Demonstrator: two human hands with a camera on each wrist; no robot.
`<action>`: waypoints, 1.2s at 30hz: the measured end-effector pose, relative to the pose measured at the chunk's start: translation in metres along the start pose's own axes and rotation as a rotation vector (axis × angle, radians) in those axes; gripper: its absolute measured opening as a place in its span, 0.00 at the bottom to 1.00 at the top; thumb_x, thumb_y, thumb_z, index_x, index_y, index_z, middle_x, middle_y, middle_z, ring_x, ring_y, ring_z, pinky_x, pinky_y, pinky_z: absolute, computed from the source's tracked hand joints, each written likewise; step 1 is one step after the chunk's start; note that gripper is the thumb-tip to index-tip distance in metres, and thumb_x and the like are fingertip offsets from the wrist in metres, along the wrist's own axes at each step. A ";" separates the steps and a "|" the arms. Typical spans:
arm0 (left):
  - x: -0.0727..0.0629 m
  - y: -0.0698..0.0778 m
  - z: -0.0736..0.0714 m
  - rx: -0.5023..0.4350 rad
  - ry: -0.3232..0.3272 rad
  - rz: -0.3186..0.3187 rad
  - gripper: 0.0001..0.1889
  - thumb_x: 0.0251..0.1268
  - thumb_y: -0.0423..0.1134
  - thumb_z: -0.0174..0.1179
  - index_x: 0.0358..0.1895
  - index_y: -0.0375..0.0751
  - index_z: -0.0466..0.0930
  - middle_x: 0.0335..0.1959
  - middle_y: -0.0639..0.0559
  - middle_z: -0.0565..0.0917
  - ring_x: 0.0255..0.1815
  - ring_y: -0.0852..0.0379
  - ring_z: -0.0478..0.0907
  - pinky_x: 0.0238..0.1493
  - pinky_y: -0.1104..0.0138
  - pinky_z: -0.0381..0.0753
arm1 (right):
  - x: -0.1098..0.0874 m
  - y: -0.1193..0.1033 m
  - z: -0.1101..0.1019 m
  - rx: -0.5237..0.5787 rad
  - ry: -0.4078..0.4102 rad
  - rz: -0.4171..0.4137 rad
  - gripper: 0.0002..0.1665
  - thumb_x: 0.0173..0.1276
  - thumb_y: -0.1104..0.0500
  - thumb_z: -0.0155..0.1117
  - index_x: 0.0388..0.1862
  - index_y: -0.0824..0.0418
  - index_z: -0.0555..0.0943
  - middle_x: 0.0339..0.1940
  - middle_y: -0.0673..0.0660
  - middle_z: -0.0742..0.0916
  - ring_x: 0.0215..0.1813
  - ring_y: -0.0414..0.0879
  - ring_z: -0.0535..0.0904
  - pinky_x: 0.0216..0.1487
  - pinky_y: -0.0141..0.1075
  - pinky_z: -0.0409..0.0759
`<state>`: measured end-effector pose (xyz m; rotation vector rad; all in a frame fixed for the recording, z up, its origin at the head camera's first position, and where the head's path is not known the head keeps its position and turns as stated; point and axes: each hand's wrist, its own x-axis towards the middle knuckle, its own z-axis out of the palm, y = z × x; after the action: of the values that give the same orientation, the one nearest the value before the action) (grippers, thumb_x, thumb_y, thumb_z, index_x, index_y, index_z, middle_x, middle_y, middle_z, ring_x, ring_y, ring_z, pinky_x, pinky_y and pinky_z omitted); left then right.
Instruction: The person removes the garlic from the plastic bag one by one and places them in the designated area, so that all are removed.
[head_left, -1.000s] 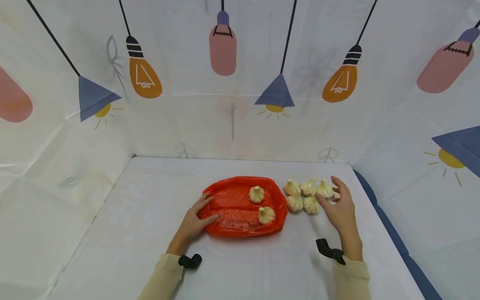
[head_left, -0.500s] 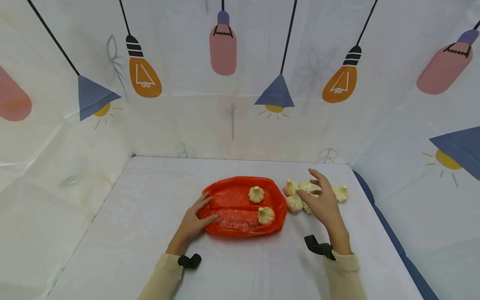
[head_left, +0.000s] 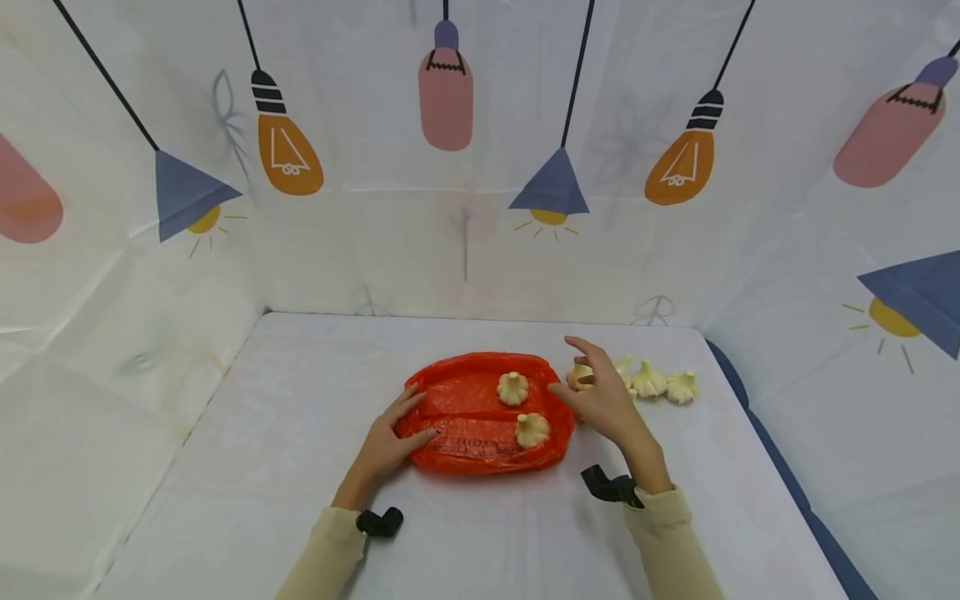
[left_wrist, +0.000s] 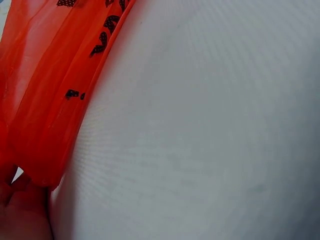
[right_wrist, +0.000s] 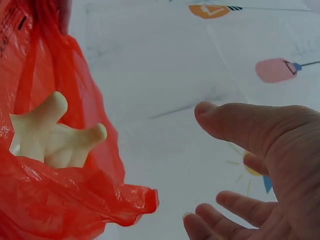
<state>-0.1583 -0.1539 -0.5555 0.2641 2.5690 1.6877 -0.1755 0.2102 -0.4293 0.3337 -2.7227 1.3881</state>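
Note:
A red plastic bag (head_left: 465, 400) lies spread with its rim rolled back; two garlic bulbs, one farther (head_left: 513, 388) and one nearer (head_left: 532, 430), sit in it. My left hand (head_left: 386, 446) rests on the bag's left rim, thumb and fingers spread apart; in the left wrist view, only part of that hand shows beside the bag (left_wrist: 45, 100). My right hand (head_left: 603, 400) hovers by the bag's right rim, thumb and fingers apart, holding nothing. In the right wrist view, its fingers (right_wrist: 235, 205) are loosely bent, and garlic bulbs (right_wrist: 50, 135) show inside the bag.
Right of the bag lie several more garlic bulbs, including one in the middle (head_left: 648, 379) and one at the far right (head_left: 681, 387); my right hand partly hides others. The white table (head_left: 322, 358) meets a lamp-patterned sheet (head_left: 480, 250) behind and at the sides.
My right hand has moved left from above the garlic bulbs to the bag's right rim, uncovering the bulbs at the far right. The left hand and the bag stay nearly where they were.

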 end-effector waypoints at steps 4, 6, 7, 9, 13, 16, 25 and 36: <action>0.000 0.000 0.000 -0.003 0.001 0.004 0.39 0.63 0.50 0.73 0.77 0.49 0.69 0.83 0.55 0.59 0.86 0.44 0.49 0.80 0.39 0.55 | 0.005 -0.004 0.002 -0.003 -0.049 -0.009 0.48 0.66 0.53 0.76 0.80 0.53 0.63 0.78 0.65 0.68 0.68 0.67 0.74 0.61 0.63 0.81; 0.000 0.000 0.000 -0.003 0.002 0.004 0.39 0.63 0.50 0.73 0.77 0.49 0.69 0.83 0.55 0.59 0.86 0.44 0.49 0.80 0.39 0.55 | 0.010 -0.007 0.002 -0.007 -0.070 -0.004 0.48 0.66 0.54 0.76 0.81 0.52 0.62 0.78 0.65 0.68 0.68 0.68 0.74 0.62 0.63 0.80; 0.001 0.000 -0.001 -0.003 0.004 0.007 0.39 0.63 0.50 0.73 0.77 0.48 0.69 0.83 0.54 0.59 0.86 0.44 0.49 0.80 0.39 0.55 | 0.012 -0.008 0.002 -0.010 -0.080 -0.004 0.48 0.66 0.55 0.76 0.81 0.53 0.62 0.78 0.66 0.67 0.68 0.68 0.74 0.63 0.63 0.79; 0.001 0.000 -0.001 -0.003 0.005 0.006 0.39 0.63 0.50 0.72 0.76 0.48 0.70 0.83 0.54 0.59 0.86 0.43 0.49 0.80 0.38 0.55 | 0.018 -0.010 0.002 -0.013 -0.101 -0.007 0.49 0.66 0.56 0.76 0.81 0.54 0.62 0.79 0.66 0.67 0.70 0.68 0.73 0.65 0.64 0.77; 0.000 -0.001 -0.001 -0.010 0.008 -0.001 0.38 0.63 0.51 0.72 0.76 0.49 0.70 0.84 0.54 0.59 0.85 0.43 0.50 0.80 0.38 0.55 | 0.029 -0.010 0.002 -0.021 -0.151 -0.029 0.49 0.67 0.57 0.75 0.82 0.55 0.60 0.79 0.66 0.67 0.73 0.67 0.71 0.68 0.62 0.75; 0.000 -0.001 -0.001 -0.012 0.010 -0.005 0.38 0.63 0.52 0.72 0.76 0.50 0.70 0.84 0.54 0.59 0.85 0.43 0.50 0.80 0.38 0.55 | 0.039 -0.010 0.004 -0.026 -0.193 -0.038 0.48 0.67 0.57 0.74 0.81 0.55 0.60 0.78 0.65 0.68 0.72 0.66 0.72 0.69 0.61 0.76; 0.001 -0.001 -0.001 -0.013 0.007 -0.007 0.38 0.62 0.51 0.73 0.76 0.50 0.71 0.83 0.56 0.59 0.85 0.45 0.50 0.80 0.40 0.55 | 0.063 -0.003 0.014 -0.004 -0.316 -0.015 0.46 0.69 0.59 0.73 0.80 0.57 0.61 0.77 0.67 0.71 0.70 0.66 0.75 0.67 0.57 0.79; 0.001 -0.001 -0.001 -0.019 0.005 -0.020 0.38 0.62 0.52 0.73 0.75 0.51 0.71 0.83 0.58 0.60 0.85 0.46 0.51 0.80 0.40 0.56 | 0.077 0.016 0.030 -0.056 -0.466 0.000 0.38 0.68 0.54 0.73 0.73 0.61 0.70 0.70 0.68 0.78 0.69 0.66 0.76 0.68 0.58 0.78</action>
<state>-0.1600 -0.1552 -0.5561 0.2324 2.5493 1.7075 -0.2528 0.1823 -0.4478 0.7362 -3.1109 1.3755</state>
